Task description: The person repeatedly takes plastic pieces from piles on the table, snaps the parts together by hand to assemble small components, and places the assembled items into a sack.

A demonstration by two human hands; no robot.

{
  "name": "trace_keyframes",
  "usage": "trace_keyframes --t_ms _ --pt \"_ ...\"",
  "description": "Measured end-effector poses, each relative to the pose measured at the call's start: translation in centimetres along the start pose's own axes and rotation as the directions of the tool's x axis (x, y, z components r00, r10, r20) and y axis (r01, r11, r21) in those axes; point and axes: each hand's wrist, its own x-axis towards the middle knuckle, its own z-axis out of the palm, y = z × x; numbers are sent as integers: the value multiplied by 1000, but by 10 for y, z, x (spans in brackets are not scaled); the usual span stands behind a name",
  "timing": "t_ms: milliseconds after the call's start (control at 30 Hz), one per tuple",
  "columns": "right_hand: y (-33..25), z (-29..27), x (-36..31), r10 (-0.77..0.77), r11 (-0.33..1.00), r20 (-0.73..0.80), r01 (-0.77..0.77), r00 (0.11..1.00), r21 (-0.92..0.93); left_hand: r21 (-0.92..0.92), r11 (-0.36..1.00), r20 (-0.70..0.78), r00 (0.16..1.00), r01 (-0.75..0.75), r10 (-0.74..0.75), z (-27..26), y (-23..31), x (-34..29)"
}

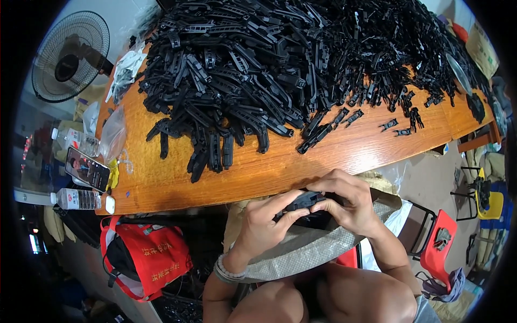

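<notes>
Between my two hands is a black plastic part [305, 201], held above the open mouth of a woven sack [301, 255] on my lap. My left hand [269, 220] pinches its left end with thumb and fingers. At its right end, the thumb and fingers of my right hand [347, 200] close on it. My fingers cover much of the part, so its full shape is hidden. Beyond my hands, a large heap of long black plastic parts [231, 70] lies on the wooden table [258, 175]. Smaller black clips [371, 59] are piled to the right, with several loose ones nearer me.
On the table's left end are a phone [86, 169], two plastic bottles [78, 198] and a clear bag [113, 134]. A fan [70, 56] stands behind them. Below hangs a red bag [153, 261]. At right are a red chair [439, 242] and a yellow chair [491, 202].
</notes>
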Motion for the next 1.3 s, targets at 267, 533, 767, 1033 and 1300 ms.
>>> trace_keyframes --t_ms 267,533,767,1033,1300 --pt "11 -9 5 66 994 215 -83 974 72 205 978 -154 988 28 4 -20 -24 27" --pt "44 -4 48 -139 797 -69 71 988 -600 826 560 -20 989 -66 147 -12 -45 55" --pt "50 -9 30 -179 750 -15 126 984 -650 784 609 -6 980 -118 198 -9 -34 26" --pt "46 -14 21 -121 853 -131 36 984 -521 690 723 -158 980 25 117 -10 -36 32" --pt "25 -21 13 212 977 -308 -207 928 48 -626 721 -84 895 295 -439 -8 -17 14"
